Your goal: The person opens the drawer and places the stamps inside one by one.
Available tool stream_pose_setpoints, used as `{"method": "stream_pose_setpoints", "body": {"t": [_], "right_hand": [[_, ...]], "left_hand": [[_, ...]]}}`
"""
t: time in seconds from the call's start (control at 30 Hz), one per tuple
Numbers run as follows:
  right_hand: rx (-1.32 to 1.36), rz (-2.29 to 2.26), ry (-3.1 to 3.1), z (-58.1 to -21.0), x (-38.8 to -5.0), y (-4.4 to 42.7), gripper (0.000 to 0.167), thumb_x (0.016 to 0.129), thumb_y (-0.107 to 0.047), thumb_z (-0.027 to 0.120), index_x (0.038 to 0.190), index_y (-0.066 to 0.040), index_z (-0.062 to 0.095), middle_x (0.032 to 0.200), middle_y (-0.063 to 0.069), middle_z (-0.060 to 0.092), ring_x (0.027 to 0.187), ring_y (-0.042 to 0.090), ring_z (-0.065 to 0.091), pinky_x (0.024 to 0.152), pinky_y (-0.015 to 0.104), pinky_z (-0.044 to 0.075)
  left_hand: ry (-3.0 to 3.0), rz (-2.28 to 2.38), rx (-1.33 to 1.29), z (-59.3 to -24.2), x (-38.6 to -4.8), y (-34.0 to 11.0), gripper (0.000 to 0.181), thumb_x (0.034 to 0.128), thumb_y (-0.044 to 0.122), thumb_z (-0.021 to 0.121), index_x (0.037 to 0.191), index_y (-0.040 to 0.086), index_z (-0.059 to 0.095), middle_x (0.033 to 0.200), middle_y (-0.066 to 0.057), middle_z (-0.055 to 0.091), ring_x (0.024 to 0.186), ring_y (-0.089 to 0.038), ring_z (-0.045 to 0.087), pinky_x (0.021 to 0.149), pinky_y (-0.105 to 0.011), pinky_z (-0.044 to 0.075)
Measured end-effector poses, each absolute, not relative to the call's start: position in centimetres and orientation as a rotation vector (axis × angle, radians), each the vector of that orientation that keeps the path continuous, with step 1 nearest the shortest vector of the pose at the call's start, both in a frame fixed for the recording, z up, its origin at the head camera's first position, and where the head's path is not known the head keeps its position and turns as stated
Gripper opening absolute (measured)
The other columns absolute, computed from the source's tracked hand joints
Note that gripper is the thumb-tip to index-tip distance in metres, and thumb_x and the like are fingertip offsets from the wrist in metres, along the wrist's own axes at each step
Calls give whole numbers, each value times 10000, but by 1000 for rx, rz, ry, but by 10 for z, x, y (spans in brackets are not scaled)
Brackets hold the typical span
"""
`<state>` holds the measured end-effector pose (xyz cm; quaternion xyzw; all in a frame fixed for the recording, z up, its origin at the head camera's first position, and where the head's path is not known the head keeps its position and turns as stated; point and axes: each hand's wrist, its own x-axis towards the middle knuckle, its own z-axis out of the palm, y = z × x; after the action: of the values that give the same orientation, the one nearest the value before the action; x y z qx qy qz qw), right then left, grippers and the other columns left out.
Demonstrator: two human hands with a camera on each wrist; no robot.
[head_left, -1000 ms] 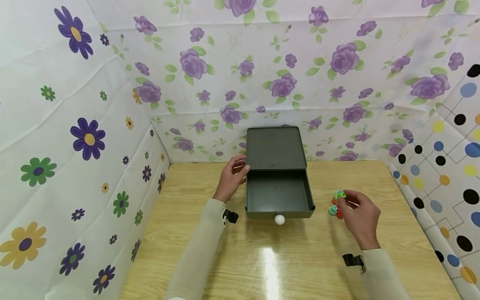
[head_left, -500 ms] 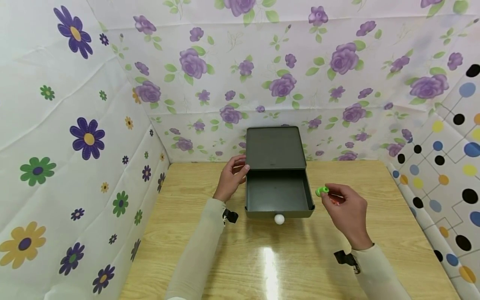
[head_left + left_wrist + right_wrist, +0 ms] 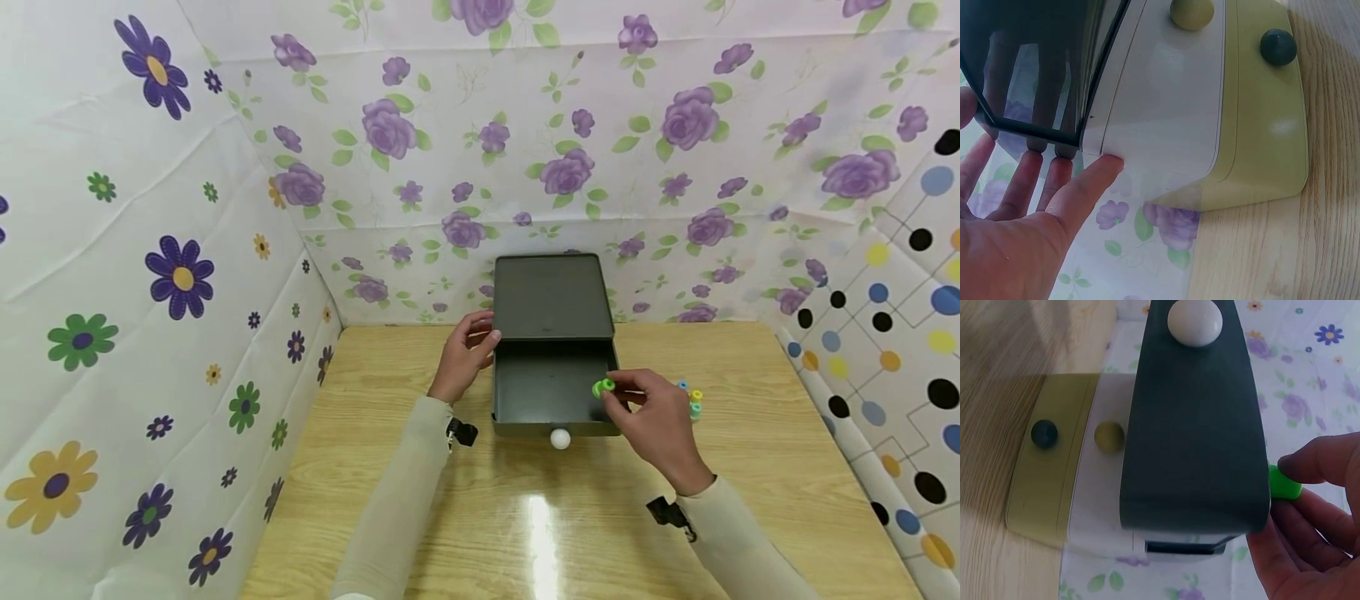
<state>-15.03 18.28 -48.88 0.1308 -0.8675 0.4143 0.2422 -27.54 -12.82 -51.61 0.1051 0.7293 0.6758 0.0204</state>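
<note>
Clock centred on the open drawer, head view, 12 toward the flowered wall. Top drawer (image 3: 551,429) of the small cabinet (image 3: 553,296) is already out, white knob (image 3: 560,438) at 6. Lower two, the pale drawer (image 3: 1166,94) and the yellow-green drawer (image 3: 1266,125), look closed.

Green piece (image 3: 602,387) is off the bench (image 3: 600,533) and over the drawer opening at 3, just inside the right wall; height above the drawer floor hard to judge. Not let go yet. Loose pieces (image 3: 695,404), blue, yellow and teal, lie farther out at 3, partly behind the right hand (image 3: 660,421). My reading: early on, most of the pieces not yet moved.

Right fingers: clamped on the green piece, tips pinching it, no gap to spare. Left hand (image 3: 461,358), between 9 and 10: fingers apart, loosely bent, tips touching the cabinet's side; seems to be steadying it.
</note>
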Motion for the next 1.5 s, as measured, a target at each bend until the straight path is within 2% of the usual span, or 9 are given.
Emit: {"method": "stream_pose_setpoints", "body": {"t": [0.2,0.37,0.63,0.93,1.23,1.5], "right_hand": [[378,1100,-2425,-487,-155,176,240,898,-87,837,1131,-58,788,1031,74,782,846,226,785,718,455,647],[394,1087,-2474,-485,-157,172,247,899,-118,844,1135,-71,787,1027,61,784,829,194,778,689,424,641],[431,1128,-2529,-484,-163,166,231,908,-101,831,1130,-60,782,1029,65,776,861,192,773,742,419,648],[435,1154,-2558,-484,-166,163,194,924,-102,814,1115,-103,778,1027,61,766,890,206,774,770,436,649],[437,1140,-2556,-485,-166,163,233,920,-100,815,1142,-42,773,1054,113,772,904,263,781,775,469,646],[443,1130,-2536,-486,-165,163,242,916,-104,823,1143,-36,774,1048,121,778,882,258,783,761,459,647]], "left_hand": [[2282,2090,344,-517,-276,-129,453,1032,424,696,1464,349,584,1421,-35,600,1293,-270,633,933,-473,624],[2290,2086,344,-517,-276,-129,450,1035,427,692,1464,341,586,1417,-22,607,1290,-262,636,929,-458,626],[2291,2088,346,-518,-275,-129,458,1039,420,688,1474,323,582,1420,-35,604,1292,-271,632,924,-470,627],[2298,2086,358,-520,-276,-129,460,1029,445,695,1464,343,584,1422,-11,606,1293,-269,633,919,-461,629],[2289,2089,372,-518,-275,-129,489,1040,429,684,1495,295,565,1443,-52,593,1301,-284,626,912,-437,631],[2297,2082,374,-518,-276,-129,461,1044,423,680,1479,319,571,1428,-18,599,1301,-266,627,922,-467,628]]}}
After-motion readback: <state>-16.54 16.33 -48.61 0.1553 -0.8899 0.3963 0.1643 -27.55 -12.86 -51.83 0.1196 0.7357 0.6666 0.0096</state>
